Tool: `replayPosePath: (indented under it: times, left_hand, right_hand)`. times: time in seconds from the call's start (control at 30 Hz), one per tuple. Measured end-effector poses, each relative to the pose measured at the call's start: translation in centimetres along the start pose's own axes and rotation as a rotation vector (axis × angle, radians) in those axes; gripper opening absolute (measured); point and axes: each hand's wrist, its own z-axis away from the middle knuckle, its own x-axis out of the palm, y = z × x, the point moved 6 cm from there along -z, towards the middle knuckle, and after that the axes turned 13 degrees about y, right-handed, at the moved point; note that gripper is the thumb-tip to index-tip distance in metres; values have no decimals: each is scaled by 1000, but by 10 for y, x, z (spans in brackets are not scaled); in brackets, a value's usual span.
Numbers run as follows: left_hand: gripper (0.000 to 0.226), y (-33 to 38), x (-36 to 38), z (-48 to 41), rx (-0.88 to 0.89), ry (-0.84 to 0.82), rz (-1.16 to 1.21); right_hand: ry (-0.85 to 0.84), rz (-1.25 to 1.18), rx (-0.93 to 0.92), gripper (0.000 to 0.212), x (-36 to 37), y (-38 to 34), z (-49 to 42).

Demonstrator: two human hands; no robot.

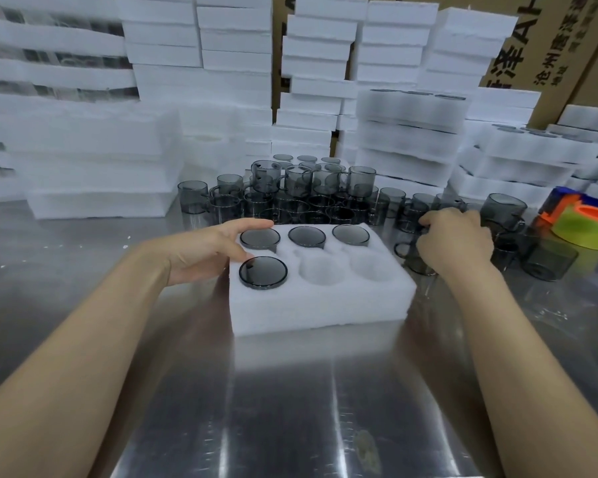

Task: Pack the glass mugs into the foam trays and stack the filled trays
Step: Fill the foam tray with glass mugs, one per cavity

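Table (290, 408): steel, bears everything.
Foam tray (318, 305): soft, light; four pockets hold mugs, near-middle and near-right pockets empty.
Loose mugs (290, 194): massed behind the tray; likely brittle and slick, so take each by body or handle.
Your left hand (204, 250): fingers straight, resting on the tray's left edge.
Your right hand (453, 239): curled round one mug (411, 258) just right of the tray.

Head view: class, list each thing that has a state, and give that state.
foam tray: four pockets filled, two near ones empty.
packed mugs: upside down, bases up.
left hand: open, resting on the tray's left edge.
right hand: gripping a loose mug.
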Motion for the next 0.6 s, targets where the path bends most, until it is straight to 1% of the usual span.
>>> replayPosePath:
  times: [0.07,0.13,0.17,0.27,0.37,0.43,0.5,0.53,0.6]
  left_hand:
    - [70,-1,0,0,-5,21,-2]
    - [68,0,1,-1,1,37,-5]
    - [67,1,2,0,4,40,-10]
    - [66,2,4,1,15,26,-43]
    - [68,2,4,2,47,23,-92]
    - [71,3,3,2,63,15,-93]
    - [66,4,4,3,75,15,-96]
    - [65,4,4,3,76,13,-98]
    - [66,4,3,2,73,10,-111]
  right_hand:
    - [-104,38,36,47,10,9,0]
    - [-216,13,71,50,21,15,2]
    - [-228,0,71,47,25,16,1]
    - [-194,-8,50,32,35,17,-6]
    - [-212,-47,21,24,48,17,-9]
    - [-169,-98,10,16,51,18,-11]
    - [-75,-177,21,12,48,18,-14]
    - [-5,-259,28,12,44,17,-16]
    - [161,-542,57,12,30,10,-19]
